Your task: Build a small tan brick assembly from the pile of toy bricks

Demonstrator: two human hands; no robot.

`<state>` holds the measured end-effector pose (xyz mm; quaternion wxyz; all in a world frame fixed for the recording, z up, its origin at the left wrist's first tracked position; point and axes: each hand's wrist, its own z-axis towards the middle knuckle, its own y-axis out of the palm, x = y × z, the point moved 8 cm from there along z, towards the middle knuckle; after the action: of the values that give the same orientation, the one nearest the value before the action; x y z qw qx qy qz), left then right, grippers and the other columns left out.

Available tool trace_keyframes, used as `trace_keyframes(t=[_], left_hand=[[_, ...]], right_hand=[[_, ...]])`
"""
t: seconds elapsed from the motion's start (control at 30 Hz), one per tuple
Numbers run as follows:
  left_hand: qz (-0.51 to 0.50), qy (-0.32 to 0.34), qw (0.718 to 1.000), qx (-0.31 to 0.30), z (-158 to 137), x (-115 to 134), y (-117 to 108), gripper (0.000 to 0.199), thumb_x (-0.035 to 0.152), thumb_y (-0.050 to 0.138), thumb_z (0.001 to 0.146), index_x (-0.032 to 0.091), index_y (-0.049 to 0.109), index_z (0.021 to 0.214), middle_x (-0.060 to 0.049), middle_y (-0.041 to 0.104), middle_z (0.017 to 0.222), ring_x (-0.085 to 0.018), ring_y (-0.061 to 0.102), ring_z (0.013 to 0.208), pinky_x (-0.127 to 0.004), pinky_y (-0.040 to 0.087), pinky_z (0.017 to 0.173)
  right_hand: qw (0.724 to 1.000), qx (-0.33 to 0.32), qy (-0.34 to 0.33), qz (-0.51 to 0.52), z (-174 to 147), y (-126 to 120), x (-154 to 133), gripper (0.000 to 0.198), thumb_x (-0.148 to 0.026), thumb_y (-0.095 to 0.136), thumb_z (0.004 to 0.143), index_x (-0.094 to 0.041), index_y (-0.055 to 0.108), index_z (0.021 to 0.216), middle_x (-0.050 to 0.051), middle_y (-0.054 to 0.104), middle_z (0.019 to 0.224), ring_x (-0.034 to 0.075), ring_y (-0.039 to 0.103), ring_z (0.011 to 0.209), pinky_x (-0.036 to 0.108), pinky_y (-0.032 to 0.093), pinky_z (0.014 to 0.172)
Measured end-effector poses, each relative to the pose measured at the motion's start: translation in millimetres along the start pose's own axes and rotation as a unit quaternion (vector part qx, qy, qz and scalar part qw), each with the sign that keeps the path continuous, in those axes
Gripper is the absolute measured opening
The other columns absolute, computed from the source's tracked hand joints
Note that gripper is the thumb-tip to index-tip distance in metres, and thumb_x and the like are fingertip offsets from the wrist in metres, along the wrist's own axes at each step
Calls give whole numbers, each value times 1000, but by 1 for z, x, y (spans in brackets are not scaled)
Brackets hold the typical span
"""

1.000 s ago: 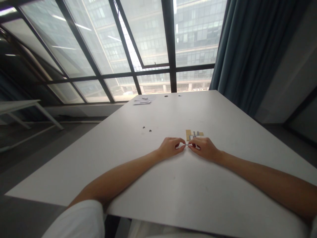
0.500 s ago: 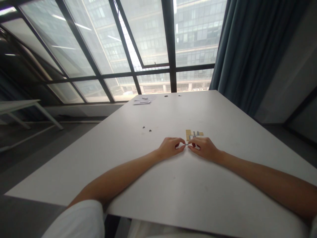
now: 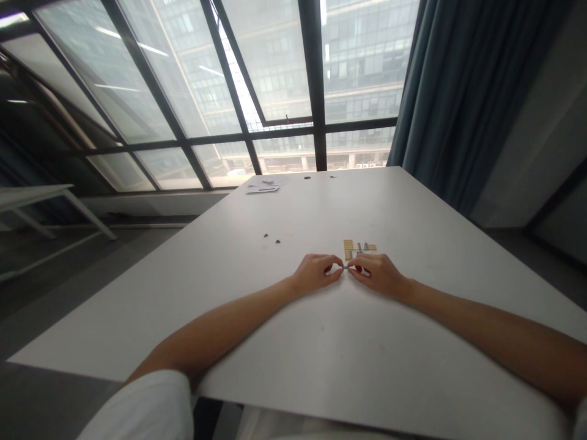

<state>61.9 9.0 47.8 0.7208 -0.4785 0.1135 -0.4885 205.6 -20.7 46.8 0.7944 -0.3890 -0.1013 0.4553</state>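
Between the fingertips of both hands is a tiny blue-grey piece point(image 3: 345, 267), too small for me to name its kind. My left hand point(image 3: 318, 271) pinches its left end with thumb and forefinger. From the other side, my right hand point(image 3: 373, 272) pinches its right end. Just beyond the fingers, small yellow tile-like pieces point(image 3: 348, 245) lie in a flat group on the table. Blue-grey pieces point(image 3: 365, 246) sit among them, and the right hand partly covers the near side of this group.
The white table point(image 3: 257, 342) reaches toward the windows. Two small dark bits point(image 3: 277, 241) lie left of the hands. Papers point(image 3: 262, 189) rest at the far left corner, with a dark round item point(image 3: 307, 178) near the far edge. A blue curtain point(image 3: 440, 110) hangs at right.
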Motion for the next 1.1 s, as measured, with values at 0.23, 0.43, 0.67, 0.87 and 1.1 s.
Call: trace_keyframes(t=[0.23,0.43,0.67,0.87,1.1], left_hand=[[-5,-2,1000,2,0,0,0,18,31,61,87,20,72,95,5,56,59,-6,47,51,-17,37,57],[-8,-4,1000,5,-1,0,0,19,32,61,87,20,72,95,6,55,58,-6,46,51,-17,37,57],[-9,5,1000,9,-1,0,-1,17,31,61,87,20,72,94,6,54,57,-6,45,50,-17,36,57],[-11,1,1000,6,-1,1,0,19,32,60,88,19,72,95,6,54,57,-6,46,50,-17,37,58],[-17,-11,1000,1,-1,-1,-2,19,32,59,89,20,71,98,7,54,58,-6,45,50,-17,36,57]], right_hand=[[1000,0,3,4,0,0,-1,8,-21,59,91,-20,67,93,1,65,73,13,59,65,24,42,65],[1000,-2,3,5,0,1,0,8,-22,59,91,-20,67,92,1,65,73,13,58,64,23,42,65],[1000,-3,10,4,0,2,1,8,-24,59,92,-20,67,93,1,66,73,13,58,63,24,42,65],[1000,-12,15,6,-1,4,2,10,-24,58,92,-20,67,93,2,67,74,13,59,65,24,43,66],[999,-4,39,20,0,-3,11,11,-23,57,91,-20,67,92,1,66,73,13,58,64,24,43,65]])
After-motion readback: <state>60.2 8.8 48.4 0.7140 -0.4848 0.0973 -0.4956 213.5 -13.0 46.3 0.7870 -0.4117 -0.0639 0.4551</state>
